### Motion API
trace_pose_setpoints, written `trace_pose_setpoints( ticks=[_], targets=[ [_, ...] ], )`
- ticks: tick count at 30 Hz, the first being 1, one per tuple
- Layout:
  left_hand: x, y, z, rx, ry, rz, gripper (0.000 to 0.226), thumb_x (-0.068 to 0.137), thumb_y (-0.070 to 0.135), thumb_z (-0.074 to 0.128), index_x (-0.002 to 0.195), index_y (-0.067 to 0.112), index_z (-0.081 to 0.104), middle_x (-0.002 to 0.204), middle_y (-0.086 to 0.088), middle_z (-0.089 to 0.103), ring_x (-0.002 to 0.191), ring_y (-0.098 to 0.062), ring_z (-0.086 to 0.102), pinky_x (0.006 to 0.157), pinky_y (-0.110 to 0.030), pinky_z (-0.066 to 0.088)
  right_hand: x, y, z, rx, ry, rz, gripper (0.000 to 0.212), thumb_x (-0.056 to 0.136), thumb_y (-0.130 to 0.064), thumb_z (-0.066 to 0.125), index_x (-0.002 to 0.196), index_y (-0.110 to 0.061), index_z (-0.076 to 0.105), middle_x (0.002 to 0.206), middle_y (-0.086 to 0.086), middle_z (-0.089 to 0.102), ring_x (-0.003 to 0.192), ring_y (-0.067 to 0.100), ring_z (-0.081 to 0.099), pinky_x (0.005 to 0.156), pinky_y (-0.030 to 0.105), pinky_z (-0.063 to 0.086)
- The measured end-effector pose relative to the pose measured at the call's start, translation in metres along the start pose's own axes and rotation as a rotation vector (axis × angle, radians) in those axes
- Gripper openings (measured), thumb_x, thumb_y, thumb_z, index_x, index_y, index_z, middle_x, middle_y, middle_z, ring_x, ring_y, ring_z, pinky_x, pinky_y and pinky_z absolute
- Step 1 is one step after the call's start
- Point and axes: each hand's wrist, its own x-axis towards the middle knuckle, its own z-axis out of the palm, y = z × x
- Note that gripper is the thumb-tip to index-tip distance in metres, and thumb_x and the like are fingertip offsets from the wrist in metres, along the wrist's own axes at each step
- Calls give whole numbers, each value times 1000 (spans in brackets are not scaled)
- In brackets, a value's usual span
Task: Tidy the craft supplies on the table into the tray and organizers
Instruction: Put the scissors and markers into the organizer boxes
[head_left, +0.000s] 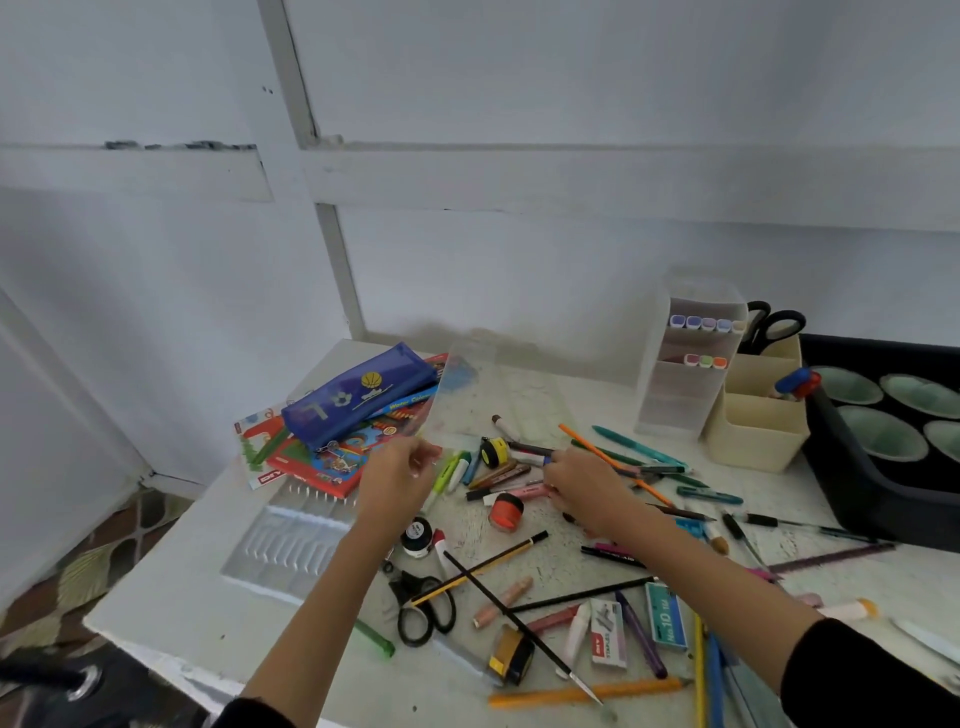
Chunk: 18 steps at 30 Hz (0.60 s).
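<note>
Clear plastic piece upright in left hand

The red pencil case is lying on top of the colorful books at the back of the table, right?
Not quite. The pencil case is blue, not red. The head view shows it lying on top of the colorful books at the back of the table, just as you said.

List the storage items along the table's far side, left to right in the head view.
Blue pencil case → clear drawer organizer → beige desk organizer → dark tray.
</note>
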Motion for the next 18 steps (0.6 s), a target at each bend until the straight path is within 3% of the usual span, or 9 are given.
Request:
trace_pose_setpoints(
  ticks=[2, 4, 7, 9, 12, 14, 18],
  targets=[
    [2, 7, 9, 62, -91, 59, 14, 87, 7, 59, 97, 9, 69, 91, -1, 67, 81, -12, 60, 71, -16, 46, -5, 6, -2, 139, 48, 7, 16, 91, -15, 49, 104, -11, 57, 105, 6, 61, 93, 20, 57, 78, 29, 45],
    [4, 15, 21, 199, -234, 59, 22, 91, 4, 51, 106, 6, 66, 101, -7, 64, 93, -19, 59, 79, -23, 46, -9, 12, -3, 382, 73, 52, 13, 87, -19, 57, 100, -16, 55, 102, 2, 61, 88, 16, 55, 77, 28, 47],
    [5, 29, 33, 491, -406, 45, 29, 91, -4, 44, 113, 2, 60, 114, -13, 58, 102, -23, 58, 85, -28, 47, -14, 17, -2, 675, 80, 105, 13, 84, -20, 66, 95, -21, 59, 101, -3, 61, 92, 11, 56, 83, 29, 50],
    [4, 34, 40, 613, -396, 73, 29, 90, -7, 46, 115, 3, 56, 118, -13, 54, 109, -23, 53, 86, -27, 45, -18, 17, -5, 818, 107, 156, 13, 82, -17, 68, 91, -23, 62, 98, -5, 62, 90, 6, 56, 82, 26, 48],
    [2, 35, 51, 697, -351, 67, 29, 89, -4, 49, 117, 4, 51, 120, -13, 50, 111, -22, 47, 89, -27, 42, -24, 16, -10, 989, 134, 284, 13, 81, -12, 67, 91, -21, 67, 80, -10, 58, 66, -1, 49, 61, 9, 39],
    [-1, 35, 56, 710, -326, 30, 31, 89, -3, 50, 119, 2, 46, 121, -14, 44, 110, -22, 44, 91, -27, 42, -27, 18, -10, 1105, 139, 361, 16, 82, -9, 65, 91, -22, 69, 67, -6, 52, 55, 5, 41, 50, 13, 33],
    [-2, 36, 61, 651, -276, -55, 24, 91, -2, 46, 114, 3, 51, 120, -13, 43, 110, -23, 44, 93, -28, 40, -30, 22, -9, 1224, 162, 439, 16, 82, -13, 65, 88, -26, 72, 67, 1, 41, 56, 9, 36, 50, 18, 32]
  ],
)
